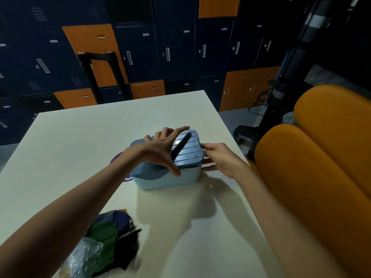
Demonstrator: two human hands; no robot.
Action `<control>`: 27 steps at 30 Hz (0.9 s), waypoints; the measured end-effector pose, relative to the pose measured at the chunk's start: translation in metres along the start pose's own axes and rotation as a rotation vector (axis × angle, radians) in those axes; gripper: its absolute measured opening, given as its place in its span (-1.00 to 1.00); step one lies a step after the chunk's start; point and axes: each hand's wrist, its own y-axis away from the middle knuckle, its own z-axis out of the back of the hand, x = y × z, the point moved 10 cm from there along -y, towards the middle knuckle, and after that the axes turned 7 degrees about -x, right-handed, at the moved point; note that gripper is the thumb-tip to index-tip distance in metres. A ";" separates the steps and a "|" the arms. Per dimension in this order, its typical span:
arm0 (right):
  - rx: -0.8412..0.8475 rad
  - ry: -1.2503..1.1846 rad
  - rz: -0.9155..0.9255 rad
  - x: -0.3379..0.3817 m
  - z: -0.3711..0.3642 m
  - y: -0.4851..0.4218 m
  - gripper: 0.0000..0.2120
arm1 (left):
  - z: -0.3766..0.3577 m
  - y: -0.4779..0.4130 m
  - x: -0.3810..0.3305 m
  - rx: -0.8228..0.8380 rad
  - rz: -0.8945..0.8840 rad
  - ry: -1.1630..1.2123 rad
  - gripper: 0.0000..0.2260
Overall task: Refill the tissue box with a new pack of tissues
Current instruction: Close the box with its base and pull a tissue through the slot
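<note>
Left hand [160, 150] grip clamps lid [187, 152]; right hand [220, 159], fingers straight, touches tissue box [170, 182] end; crumpled bags [108, 237] nearby on table [70, 137].

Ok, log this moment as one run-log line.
stage: lid on tissue box | left hand: grips lid across top | right hand: touches box's right end | table: crumpled wrapper near edge
</note>
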 end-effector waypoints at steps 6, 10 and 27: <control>0.014 -0.047 -0.057 -0.010 0.003 -0.004 -0.64 | -0.003 0.000 -0.004 0.035 0.005 -0.039 0.15; 0.022 -0.081 -0.100 -0.018 0.008 -0.008 -0.60 | -0.016 -0.001 0.000 0.104 0.011 -0.049 0.11; -0.039 -0.085 -0.118 -0.035 0.020 -0.021 -0.74 | -0.026 -0.017 -0.031 -0.272 -0.061 -0.133 -0.32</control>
